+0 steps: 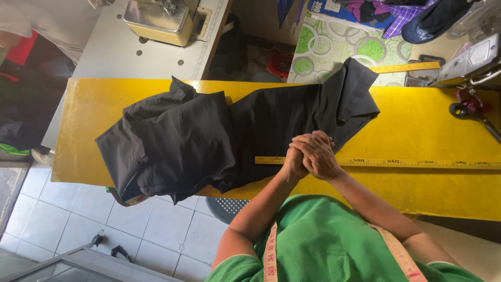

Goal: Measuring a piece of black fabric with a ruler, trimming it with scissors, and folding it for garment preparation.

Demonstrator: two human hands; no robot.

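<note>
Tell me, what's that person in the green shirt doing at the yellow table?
The person stands at the yellow table with the left hand and right hand clasped together, resting on a long yellow ruler. A black garment lies spread and partly folded across the table, its edge against the ruler. A measuring tape hangs around the person's neck. Scissors lie at the table's far right, and a sewing machine sits on a grey table beyond.

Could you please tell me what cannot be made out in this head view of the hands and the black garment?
- Left hand: mostly covered by the right hand.
- Yellow ruler: its middle hidden under the hands.
- Black garment: folds hide its shape.
- Scissors: cut off by the right edge.
</note>
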